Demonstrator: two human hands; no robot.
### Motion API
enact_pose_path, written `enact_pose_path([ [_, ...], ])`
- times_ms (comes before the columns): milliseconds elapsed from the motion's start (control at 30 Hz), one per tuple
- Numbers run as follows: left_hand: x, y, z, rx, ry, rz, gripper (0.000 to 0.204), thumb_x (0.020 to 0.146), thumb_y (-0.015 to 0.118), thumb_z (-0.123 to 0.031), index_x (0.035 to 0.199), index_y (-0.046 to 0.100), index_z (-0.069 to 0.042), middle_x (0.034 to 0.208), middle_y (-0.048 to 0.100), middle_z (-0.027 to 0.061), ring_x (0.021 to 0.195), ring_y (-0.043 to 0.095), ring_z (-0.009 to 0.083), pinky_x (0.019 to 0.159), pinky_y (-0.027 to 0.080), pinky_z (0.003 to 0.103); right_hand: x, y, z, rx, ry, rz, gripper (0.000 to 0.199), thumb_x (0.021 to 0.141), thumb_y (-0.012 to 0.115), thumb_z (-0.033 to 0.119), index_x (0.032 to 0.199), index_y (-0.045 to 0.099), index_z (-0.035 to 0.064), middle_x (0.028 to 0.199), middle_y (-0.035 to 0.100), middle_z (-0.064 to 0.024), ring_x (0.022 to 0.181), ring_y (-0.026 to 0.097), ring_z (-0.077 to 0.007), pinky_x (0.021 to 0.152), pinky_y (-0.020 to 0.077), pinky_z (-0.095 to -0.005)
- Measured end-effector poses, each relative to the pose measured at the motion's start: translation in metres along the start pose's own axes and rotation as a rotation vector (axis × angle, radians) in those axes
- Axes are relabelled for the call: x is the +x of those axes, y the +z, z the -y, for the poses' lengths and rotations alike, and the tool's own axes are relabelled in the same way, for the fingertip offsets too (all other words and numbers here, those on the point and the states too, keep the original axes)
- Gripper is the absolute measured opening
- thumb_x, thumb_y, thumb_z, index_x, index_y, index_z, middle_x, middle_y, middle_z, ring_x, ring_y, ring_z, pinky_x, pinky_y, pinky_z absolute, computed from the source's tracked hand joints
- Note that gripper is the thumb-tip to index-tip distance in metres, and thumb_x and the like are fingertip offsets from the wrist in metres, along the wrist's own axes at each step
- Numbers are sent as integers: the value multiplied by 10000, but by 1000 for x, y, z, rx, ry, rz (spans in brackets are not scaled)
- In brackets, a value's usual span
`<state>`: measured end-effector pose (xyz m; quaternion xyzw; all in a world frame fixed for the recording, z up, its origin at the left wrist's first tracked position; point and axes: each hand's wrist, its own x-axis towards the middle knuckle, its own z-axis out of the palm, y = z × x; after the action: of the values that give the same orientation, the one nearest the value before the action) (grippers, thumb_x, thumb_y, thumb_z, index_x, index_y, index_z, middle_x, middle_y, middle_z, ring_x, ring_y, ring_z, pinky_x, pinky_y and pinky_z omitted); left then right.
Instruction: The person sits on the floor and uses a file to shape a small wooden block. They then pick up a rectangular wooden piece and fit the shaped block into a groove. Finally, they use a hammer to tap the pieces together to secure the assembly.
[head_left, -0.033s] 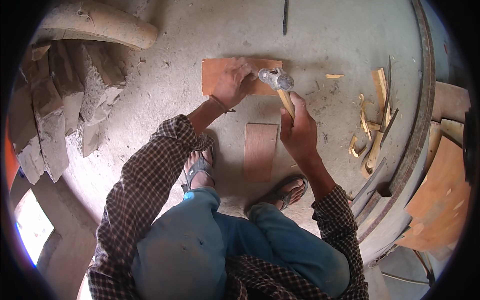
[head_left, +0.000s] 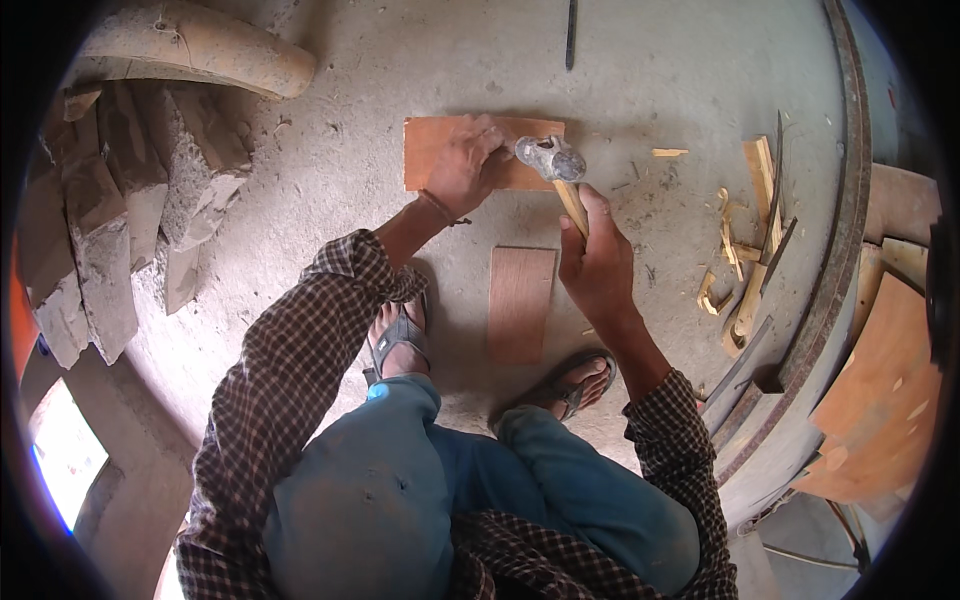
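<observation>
A reddish-brown rectangular piece of plywood lies on the concrete floor in front of me. My left hand rests on it with the fingers bent and drawn together. Whatever those fingertips may pinch is too small or hidden to make out. In my right hand is a hammer, gripped by its wooden handle. The metal head hangs over the right part of the plywood, close to my left fingertips. A smaller, paler piece of plywood lies between my feet.
Wood scraps and shavings and thin dark strips lie at the right, beside a curved metal bar. Larger plywood sheets stand beyond it. Broken slabs and a thick pipe fill the left. A dark rod lies ahead.
The hammer head has shifted very slightly to the left. My left hand and both plywood pieces have not moved.
</observation>
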<state>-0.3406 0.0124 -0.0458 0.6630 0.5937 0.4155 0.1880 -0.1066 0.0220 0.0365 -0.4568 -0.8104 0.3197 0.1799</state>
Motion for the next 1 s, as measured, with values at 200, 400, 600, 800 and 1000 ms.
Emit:
enact_pose_path([
  [200, 3, 1, 7, -13, 46, -18, 263, 795, 694, 41, 1033, 628, -48, 991, 637, 110, 930, 580, 344, 805, 495, 453, 6, 6, -2, -67, -64, 46, 417, 1018, 574, 139, 1415, 507, 31, 1201, 673, -219, 965, 708, -414, 801, 596, -486],
  [400, 0, 4, 15, 28, 40, -3, 311, 784, 701, 34, 1075, 626, -45, 1038, 623, 133, 945, 576, 370, 808, 496, 480, 10, 7, 0, -50, -75, 21, 419, 1010, 587, 133, 1415, 512, 58, 1173, 677, -210, 929, 708, -411, 759, 595, -490],
  [600, -1, 7, 16, 34, 23, -1, 294, 782, 697, 29, 1060, 636, -44, 1039, 615, 144, 954, 574, 381, 818, 499, 485, 13, 7, -7, -108, -57, 102, 432, 1001, 590, 114, 1422, 505, 66, 1151, 686, -196, 927, 712, -402, 752, 592, -498],
  [800, 2, 3, 11, 20, 36, -30, 239, 794, 697, 25, 1017, 642, -39, 1001, 619, 131, 939, 580, 357, 803, 495, 468, 10, 3, -6, -44, -63, 72, 423, 1000, 582, 110, 1414, 518, 54, 1233, 677, -212, 1010, 705, -409, 815, 589, -488],
  [1000, 2, -1, 13, 14, -21, 50, 264, 798, 698, 37, 1047, 645, -36, 1059, 621, 150, 995, 599, 369, 874, 501, 459, 16, 6, -5, -18, 33, 117, 395, 1009, 567, 121, 1392, 549, 31, 1263, 672, -230, 1071, 692, -419, 902, 580, -480],
])
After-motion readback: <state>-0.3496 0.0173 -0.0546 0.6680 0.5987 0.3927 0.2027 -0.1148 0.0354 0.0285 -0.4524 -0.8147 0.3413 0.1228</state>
